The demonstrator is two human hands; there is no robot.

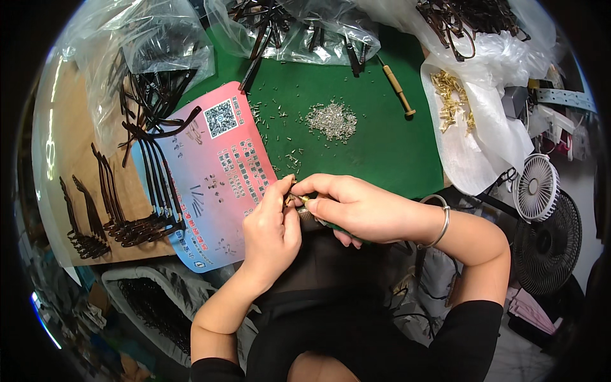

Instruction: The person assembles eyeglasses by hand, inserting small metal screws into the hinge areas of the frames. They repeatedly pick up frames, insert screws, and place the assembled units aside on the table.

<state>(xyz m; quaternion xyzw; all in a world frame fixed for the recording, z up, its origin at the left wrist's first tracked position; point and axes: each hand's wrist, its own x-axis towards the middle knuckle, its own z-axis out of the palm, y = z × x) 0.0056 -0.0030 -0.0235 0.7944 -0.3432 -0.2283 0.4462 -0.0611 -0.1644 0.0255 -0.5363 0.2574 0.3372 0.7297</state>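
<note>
At the front edge of the green mat (394,159), my two hands meet fingertip to fingertip. My left hand (272,228) is closed in a pinch on a small dark and brass-coloured piece, mostly covered by the fingers. Beside it, my right hand (363,207) is closed too, with thumb and forefinger around a small yellowish part. Something dark green shows under the right palm; its kind cannot be made out. Beyond the hands lies a heap of tiny silvery screws (331,121), with loose ones scattered left of it.
A brass-coloured screwdriver (396,88) lies at the far right of the mat. Gold-coloured metal parts (452,99) rest on white plastic. Dark eyeglass temples (156,172) lie in rows across a pink-and-blue sheet (223,172). Plastic bags (168,38) line the back; fans (536,188) stand right.
</note>
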